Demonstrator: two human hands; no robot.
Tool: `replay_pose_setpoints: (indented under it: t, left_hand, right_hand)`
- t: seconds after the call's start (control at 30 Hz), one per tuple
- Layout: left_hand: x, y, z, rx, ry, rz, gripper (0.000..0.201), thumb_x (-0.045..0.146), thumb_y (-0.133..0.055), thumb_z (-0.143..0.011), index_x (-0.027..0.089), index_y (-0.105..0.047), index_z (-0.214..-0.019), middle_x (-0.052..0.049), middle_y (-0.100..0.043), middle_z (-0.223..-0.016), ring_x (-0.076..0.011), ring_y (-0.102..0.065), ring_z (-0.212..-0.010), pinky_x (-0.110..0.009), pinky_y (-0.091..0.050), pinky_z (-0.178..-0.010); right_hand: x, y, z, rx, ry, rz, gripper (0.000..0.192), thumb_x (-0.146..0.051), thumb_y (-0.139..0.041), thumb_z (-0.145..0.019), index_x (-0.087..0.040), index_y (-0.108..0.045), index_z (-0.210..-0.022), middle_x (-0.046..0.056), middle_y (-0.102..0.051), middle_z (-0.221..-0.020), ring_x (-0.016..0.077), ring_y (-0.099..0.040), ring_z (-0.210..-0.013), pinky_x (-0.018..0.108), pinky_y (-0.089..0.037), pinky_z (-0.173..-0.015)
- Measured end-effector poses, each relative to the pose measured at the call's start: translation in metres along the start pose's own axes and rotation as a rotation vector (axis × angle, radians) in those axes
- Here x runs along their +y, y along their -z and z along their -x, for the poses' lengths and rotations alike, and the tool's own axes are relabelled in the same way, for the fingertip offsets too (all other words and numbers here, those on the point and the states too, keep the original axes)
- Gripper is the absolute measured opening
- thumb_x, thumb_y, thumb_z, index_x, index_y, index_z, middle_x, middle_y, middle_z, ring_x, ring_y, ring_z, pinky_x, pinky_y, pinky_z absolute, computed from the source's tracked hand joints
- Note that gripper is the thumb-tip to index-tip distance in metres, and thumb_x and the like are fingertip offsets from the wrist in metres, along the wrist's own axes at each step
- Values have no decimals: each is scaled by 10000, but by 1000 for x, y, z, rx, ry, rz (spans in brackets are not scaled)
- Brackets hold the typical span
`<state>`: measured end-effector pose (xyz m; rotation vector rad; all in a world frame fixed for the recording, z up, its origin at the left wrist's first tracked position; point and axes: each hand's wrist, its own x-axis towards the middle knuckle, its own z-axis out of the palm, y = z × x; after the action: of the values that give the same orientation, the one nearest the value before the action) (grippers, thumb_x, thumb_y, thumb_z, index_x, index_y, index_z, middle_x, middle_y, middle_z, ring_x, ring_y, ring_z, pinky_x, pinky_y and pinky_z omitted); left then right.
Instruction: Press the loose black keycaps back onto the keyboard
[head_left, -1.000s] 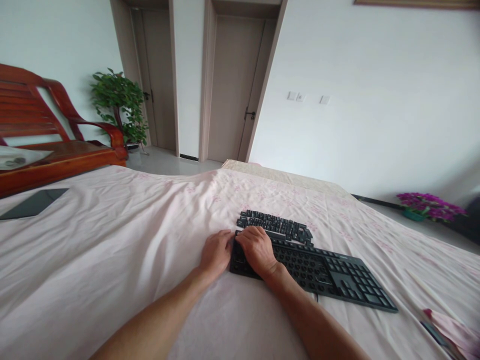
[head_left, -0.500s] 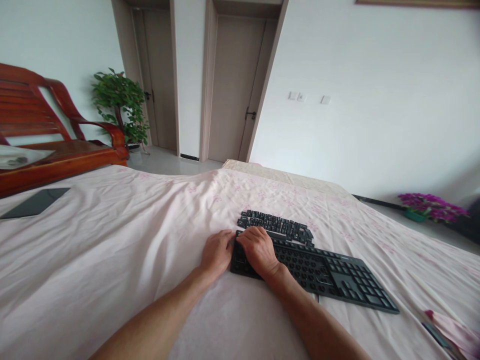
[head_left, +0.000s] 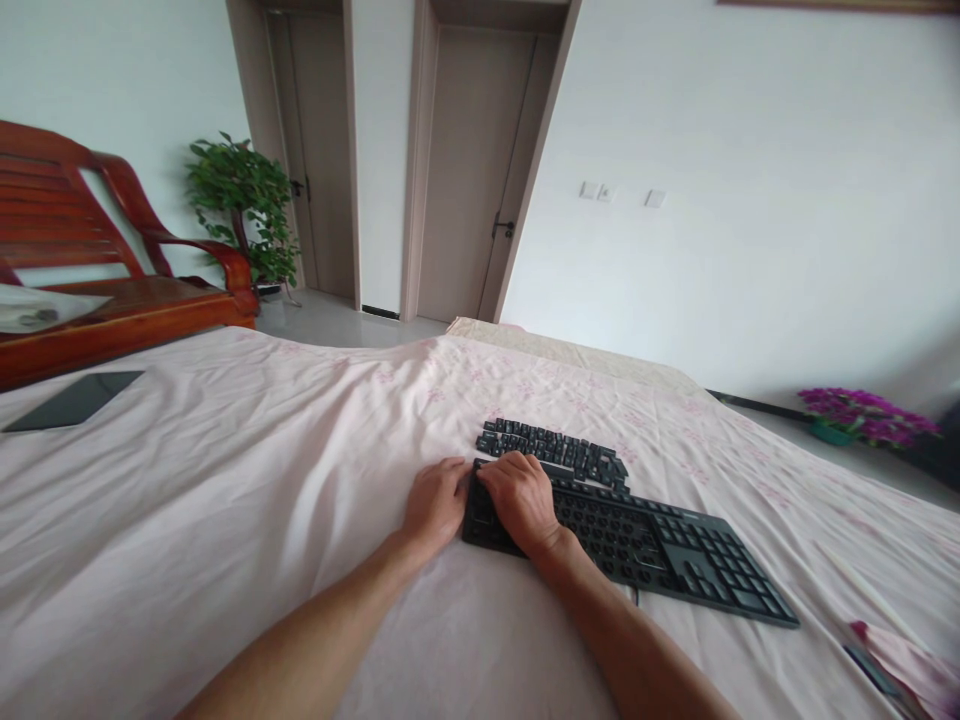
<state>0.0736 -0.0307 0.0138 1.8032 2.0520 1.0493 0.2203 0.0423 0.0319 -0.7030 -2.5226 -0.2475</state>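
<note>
A black keyboard (head_left: 660, 555) lies on a pale pink bed sheet (head_left: 225, 500); many of its key sockets show as bare round holes. Behind it sits a group of loose black keycaps (head_left: 555, 452). My left hand (head_left: 435, 505) is curled against the keyboard's left end and holds it. My right hand (head_left: 521, 500) rests on top of the keyboard's left part with its fingers bent down at the far corner. What lies under those fingers is hidden.
A dark flat tablet-like slab (head_left: 75, 400) lies on the sheet at far left. A red wooden bench (head_left: 112, 300) and a green plant (head_left: 240, 205) stand beyond. Purple flowers (head_left: 862, 412) sit at right, and a pink object (head_left: 900, 665) at the lower right corner.
Both hands stay on the keyboard's left end. Only the view has shifted slightly.
</note>
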Motion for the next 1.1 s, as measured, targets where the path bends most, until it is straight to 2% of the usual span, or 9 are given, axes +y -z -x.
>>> replay_pose_setpoints:
  t: [0.17, 0.7, 1.1]
  left_hand:
    - [-3, -2, 0, 18, -21, -7, 437, 77, -455, -806, 231, -656, -1162, -40, -643, -1228, -188, -559, -1158, -314, -365, -1049]
    - [-4, -5, -1, 17, -25, -18, 400, 101, -458, -832, 225, -657, -1155, -46, -651, -1209, -188, -565, -1147, -318, -369, -1044]
    - [-4, -5, 0, 28, -37, -25, 361, 134, -450, -858, 216, -670, -1132, -50, -659, -1206, -183, -575, -1143, -311, -378, -1040]
  right_hand:
    - [2, 0, 1, 18, -67, -33, 174, -244, -565, -913, -247, -696, -799, -6, -697, -793, 160, -550, -843, 306, -303, -747]
    - [1, -2, -2, -2, 60, -36, 182, -241, -544, -923, -230, -680, -803, 10, -699, -830, 163, -531, -849, 309, -313, -780]
    - [1, 1, -4, 20, 76, -60, 199, -194, -532, -923, -228, -674, -788, 1, -682, -793, 160, -532, -828, 319, -311, -770]
